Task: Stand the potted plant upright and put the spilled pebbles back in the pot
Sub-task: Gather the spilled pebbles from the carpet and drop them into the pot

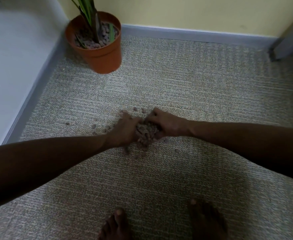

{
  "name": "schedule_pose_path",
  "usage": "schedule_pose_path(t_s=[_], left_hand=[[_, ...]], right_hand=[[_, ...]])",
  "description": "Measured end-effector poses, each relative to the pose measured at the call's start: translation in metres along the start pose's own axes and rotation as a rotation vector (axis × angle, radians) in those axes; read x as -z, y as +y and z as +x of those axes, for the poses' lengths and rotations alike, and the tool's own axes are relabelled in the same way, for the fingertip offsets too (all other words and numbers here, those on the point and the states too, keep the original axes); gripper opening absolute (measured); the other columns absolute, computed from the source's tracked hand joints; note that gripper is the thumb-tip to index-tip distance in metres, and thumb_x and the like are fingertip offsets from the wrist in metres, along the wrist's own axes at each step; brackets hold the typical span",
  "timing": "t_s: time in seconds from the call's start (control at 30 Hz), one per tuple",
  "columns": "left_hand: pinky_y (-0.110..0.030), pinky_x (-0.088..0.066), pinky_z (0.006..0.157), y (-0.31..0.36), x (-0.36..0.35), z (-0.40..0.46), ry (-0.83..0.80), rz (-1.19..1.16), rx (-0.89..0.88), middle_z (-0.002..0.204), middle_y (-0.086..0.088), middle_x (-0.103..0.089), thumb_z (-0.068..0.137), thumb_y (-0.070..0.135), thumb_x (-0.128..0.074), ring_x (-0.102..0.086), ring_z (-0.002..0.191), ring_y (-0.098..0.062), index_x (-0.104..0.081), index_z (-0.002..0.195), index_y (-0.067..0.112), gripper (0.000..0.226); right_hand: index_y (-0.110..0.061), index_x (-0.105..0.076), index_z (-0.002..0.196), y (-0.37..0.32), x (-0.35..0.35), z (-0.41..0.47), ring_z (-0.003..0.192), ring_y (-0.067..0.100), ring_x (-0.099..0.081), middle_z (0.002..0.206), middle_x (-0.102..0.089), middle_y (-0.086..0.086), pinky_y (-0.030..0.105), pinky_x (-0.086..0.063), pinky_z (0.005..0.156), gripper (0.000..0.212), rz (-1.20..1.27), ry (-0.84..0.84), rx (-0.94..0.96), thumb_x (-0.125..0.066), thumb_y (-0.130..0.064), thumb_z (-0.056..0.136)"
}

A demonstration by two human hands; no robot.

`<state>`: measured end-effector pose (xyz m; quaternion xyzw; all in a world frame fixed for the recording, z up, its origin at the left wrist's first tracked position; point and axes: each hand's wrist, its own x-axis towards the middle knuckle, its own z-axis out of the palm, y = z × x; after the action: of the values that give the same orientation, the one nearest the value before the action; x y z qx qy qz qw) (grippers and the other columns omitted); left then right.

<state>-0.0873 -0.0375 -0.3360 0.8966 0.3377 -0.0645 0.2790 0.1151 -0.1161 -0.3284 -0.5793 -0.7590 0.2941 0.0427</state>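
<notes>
Grey carpet point(194, 87) carries, at its far left corner, the orange pot point(100, 54) standing upright, partly filled, while nearer the middle the left hand point(125, 130) and right hand point(166, 125) are cupped together around a heap of pebbles point(146, 134), apparently lifting it, with strays scattered around.

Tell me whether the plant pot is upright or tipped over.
Upright. The orange pot stands on its base on the carpet in the corner, rim up, with pebbles still inside around the plant stem.
</notes>
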Motion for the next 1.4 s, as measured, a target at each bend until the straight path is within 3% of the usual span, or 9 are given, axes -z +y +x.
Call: schedule_pose_path(t_s=[0.13, 0.33, 0.4, 0.5, 0.63, 0.83, 0.93, 1.1, 1.4], left_hand=[[-0.026, -0.030, 0.066, 0.000, -0.003, 0.001, 0.016, 0.049, -0.094, 0.091, -0.008, -0.047, 0.083, 0.030, -0.066, -0.054, 0.085, -0.030, -0.060, 0.111, 0.018, 0.031], [-0.034, -0.049, 0.067, 0.003, 0.012, 0.003, 0.012, 0.054, -0.159, 0.079, -0.015, -0.064, 0.076, 0.025, -0.067, -0.061, 0.077, -0.027, -0.066, 0.090, 0.013, 0.018], [-0.035, -0.051, 0.064, 0.005, 0.015, 0.002, 0.034, 0.035, -0.145, 0.076, -0.016, -0.067, 0.073, 0.021, -0.068, -0.063, 0.075, -0.028, -0.067, 0.084, 0.010, 0.015], [-0.026, -0.043, 0.065, 0.004, 0.017, -0.001, 0.056, -0.008, -0.138, 0.076, -0.016, -0.068, 0.071, 0.025, -0.069, -0.062, 0.076, -0.026, -0.066, 0.081, 0.011, 0.018], [-0.037, -0.053, 0.069, 0.002, 0.021, 0.006, 0.036, -0.020, -0.072, 0.072, -0.015, -0.071, 0.071, 0.029, -0.061, -0.067, 0.072, -0.029, -0.066, 0.071, 0.007, 0.023], [-0.042, -0.052, 0.069, -0.003, 0.020, 0.011, 0.023, 0.061, -0.116, 0.071, -0.019, -0.070, 0.077, 0.021, -0.066, -0.067, 0.074, -0.036, -0.063, 0.067, 0.005, 0.019], [-0.037, -0.050, 0.073, -0.005, 0.021, 0.011, 0.041, 0.075, -0.098, 0.076, -0.016, -0.070, 0.073, 0.015, -0.065, -0.065, 0.080, -0.034, -0.065, 0.071, 0.007, 0.008], [-0.019, -0.027, 0.064, -0.012, 0.022, 0.007, 0.094, 0.057, -0.105, 0.071, -0.005, -0.068, 0.058, 0.005, -0.065, -0.061, 0.073, -0.025, -0.064, 0.067, 0.013, 0.013], [-0.024, -0.044, 0.069, -0.010, 0.030, 0.010, 0.155, -0.068, -0.049, 0.073, -0.002, -0.071, 0.065, 0.005, -0.067, -0.063, 0.072, -0.017, -0.067, 0.070, 0.013, 0.010]], right_hand=[[-0.014, -0.048, 0.136, -0.013, -0.002, 0.007, 0.110, 0.026, -0.052, 0.128, -0.044, 0.016, 0.034, -0.047, 0.095, 0.065, -0.040, -0.022, 0.044, -0.074, -0.031, 0.079], [-0.003, -0.056, 0.127, -0.023, 0.003, 0.007, 0.115, 0.023, -0.048, 0.126, -0.053, 0.020, 0.024, -0.037, 0.092, 0.058, -0.006, 0.020, 0.068, -0.076, -0.024, 0.077], [-0.004, -0.056, 0.126, -0.028, 0.001, 0.007, 0.114, 0.026, -0.052, 0.126, -0.055, 0.020, 0.026, -0.040, 0.093, 0.054, 0.011, 0.053, 0.028, -0.073, -0.027, 0.080], [-0.003, -0.062, 0.114, -0.036, -0.006, 0.012, 0.101, 0.033, -0.061, 0.110, -0.065, 0.021, 0.011, -0.028, 0.090, 0.037, -0.010, 0.131, -0.020, -0.067, -0.025, 0.085], [0.001, -0.067, 0.101, -0.047, -0.006, 0.017, 0.096, 0.038, -0.063, 0.099, -0.068, 0.024, 0.022, -0.026, 0.089, 0.030, -0.044, 0.188, -0.074, -0.069, -0.021, 0.082], [-0.001, -0.067, 0.098, -0.051, -0.005, 0.024, 0.095, 0.034, -0.064, 0.096, -0.072, 0.021, 0.021, -0.032, 0.094, 0.022, -0.023, 0.146, -0.089, -0.062, -0.020, 0.088], [0.001, -0.067, 0.097, -0.044, 0.000, 0.018, 0.092, 0.034, -0.063, 0.098, -0.068, 0.024, 0.017, -0.034, 0.081, 0.020, 0.072, 0.144, -0.045, -0.066, -0.014, 0.085], [-0.004, -0.067, 0.096, -0.041, 0.001, 0.020, 0.092, 0.032, -0.063, 0.102, -0.065, 0.021, 0.037, -0.051, 0.080, 0.018, 0.046, 0.090, -0.070, -0.066, -0.015, 0.081], [-0.008, -0.071, 0.083, -0.045, 0.008, 0.032, 0.084, 0.029, -0.069, 0.089, -0.074, 0.014, 0.032, -0.053, 0.072, 0.016, -0.028, 0.114, -0.110, -0.068, -0.023, 0.078]])
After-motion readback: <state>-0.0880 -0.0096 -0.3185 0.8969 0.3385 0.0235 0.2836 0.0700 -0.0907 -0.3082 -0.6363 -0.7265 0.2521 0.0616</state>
